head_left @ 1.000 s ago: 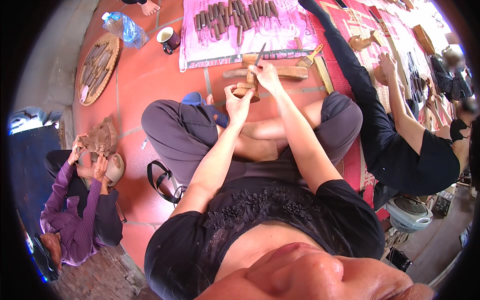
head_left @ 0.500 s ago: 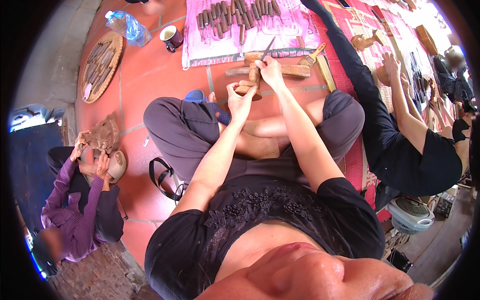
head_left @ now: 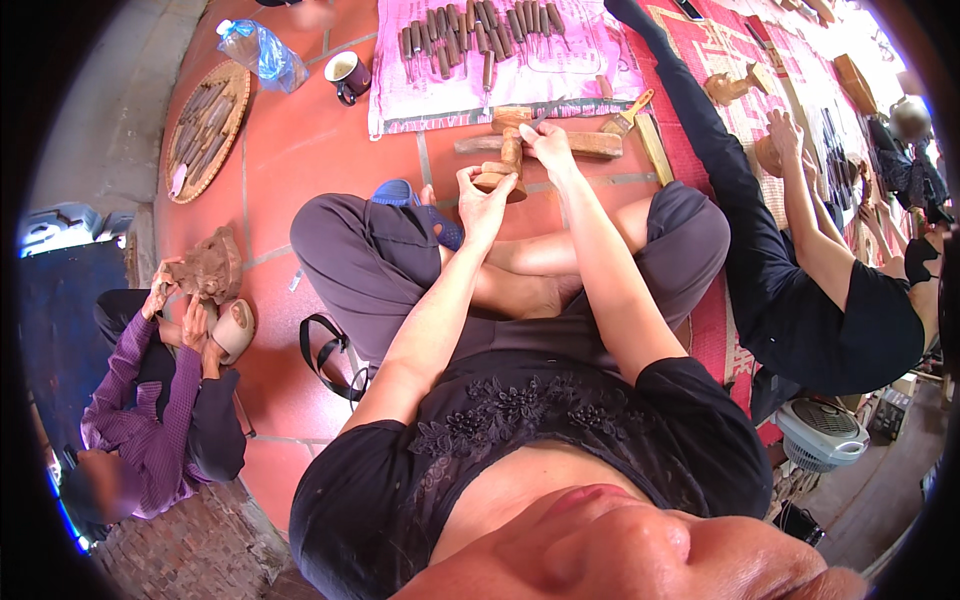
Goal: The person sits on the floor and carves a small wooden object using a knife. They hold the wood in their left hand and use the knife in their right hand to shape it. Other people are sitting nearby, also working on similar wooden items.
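A small carved wooden figure [head_left: 511,150] with a round base stands tilted just above the floor in front of my crossed legs. My left hand [head_left: 487,200] grips it by the base, thumb and fingers wrapped around the edge. At its upper right side is my right hand [head_left: 548,147], fingers closed on a slim dark tool, mostly hidden by the hand; its exact kind does not show. Behind the figure lie a wooden bar [head_left: 594,145] and a small wood block [head_left: 512,117]. A flat paintbrush [head_left: 626,115] rests on the bar's right end.
Carving tools [head_left: 487,70] lie in rows on a pink sheet [head_left: 600,70]. A mug [head_left: 347,78], a plastic bottle [head_left: 262,52] and a woven tray [head_left: 243,100] of tools are at left. One person carves at far left; another person's leg [head_left: 690,110] stretches along the right.
The dark tool in my right hand, earlier pointing up and away past the fingers, now shows far less. My right hand has shifted slightly; the left still holds the figure.
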Demonstrator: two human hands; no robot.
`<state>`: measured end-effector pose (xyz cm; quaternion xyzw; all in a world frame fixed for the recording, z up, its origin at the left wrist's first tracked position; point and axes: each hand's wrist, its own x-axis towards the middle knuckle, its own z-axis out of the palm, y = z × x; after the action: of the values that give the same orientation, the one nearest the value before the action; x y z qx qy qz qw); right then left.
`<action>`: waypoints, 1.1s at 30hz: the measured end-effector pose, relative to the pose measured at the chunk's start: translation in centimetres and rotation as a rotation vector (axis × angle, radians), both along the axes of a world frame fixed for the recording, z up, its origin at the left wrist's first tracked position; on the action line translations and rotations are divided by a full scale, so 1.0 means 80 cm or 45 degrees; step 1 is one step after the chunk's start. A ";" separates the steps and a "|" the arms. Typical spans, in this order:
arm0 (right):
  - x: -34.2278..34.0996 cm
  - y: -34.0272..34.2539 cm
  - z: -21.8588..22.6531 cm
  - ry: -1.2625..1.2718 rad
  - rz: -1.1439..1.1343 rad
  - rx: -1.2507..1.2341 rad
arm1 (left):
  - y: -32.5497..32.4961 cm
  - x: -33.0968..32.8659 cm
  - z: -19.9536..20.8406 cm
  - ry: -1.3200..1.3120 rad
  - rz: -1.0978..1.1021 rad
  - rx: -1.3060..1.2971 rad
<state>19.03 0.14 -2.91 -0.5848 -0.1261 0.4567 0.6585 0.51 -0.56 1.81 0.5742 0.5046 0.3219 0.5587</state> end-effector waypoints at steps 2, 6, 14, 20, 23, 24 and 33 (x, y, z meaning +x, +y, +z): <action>-0.011 -0.008 0.012 -0.247 0.149 -0.023 | 0.001 -0.001 -0.002 -0.035 0.018 -0.020; -0.012 -0.007 0.024 -0.688 0.213 -0.274 | -0.001 0.002 0.005 0.001 0.024 -0.013; -0.006 -0.003 0.001 -0.258 0.195 0.030 | 0.003 -0.005 -0.013 0.032 0.011 0.074; -0.006 0.012 -0.014 -0.786 0.021 -0.208 | 0.006 -0.007 -0.029 -0.030 0.009 0.126; 0.006 0.008 -0.027 -0.456 -0.040 -0.060 | 0.001 0.001 -0.013 -0.015 -0.049 0.082; -0.007 0.008 -0.007 -0.331 0.057 -0.028 | 0.008 -0.005 -0.027 -0.072 -0.011 0.069; -0.008 0.003 0.026 -0.879 -0.060 -0.389 | 0.002 0.001 -0.014 -0.128 -0.034 -0.007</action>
<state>18.42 0.39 -0.86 -0.7984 -0.2576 0.2309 0.4928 0.61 -0.42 0.67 0.5626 0.4689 0.3414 0.5892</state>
